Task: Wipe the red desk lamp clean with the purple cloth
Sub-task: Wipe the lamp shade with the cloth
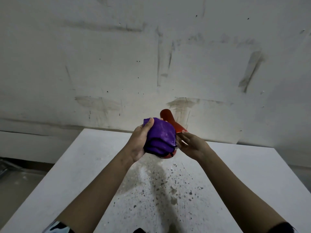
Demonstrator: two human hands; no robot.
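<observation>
The red desk lamp [170, 121] stands near the far edge of the table, its shade pointing up and to the left; a sliver of its round base shows below the cloth. The bunched purple cloth [159, 137] covers the lamp's lower part. My left hand [139, 140] grips the cloth from the left, thumb over its top. To the right of the cloth, my right hand [191, 145] has its fingers stretched toward the lamp's shade, touching or nearly touching it; they hold nothing that I can see.
The white table [75, 174] has dark speckles and a stain in the middle. A scuffed white wall [151, 64] rises right behind the lamp. Floor shows to the left of the table [16, 182].
</observation>
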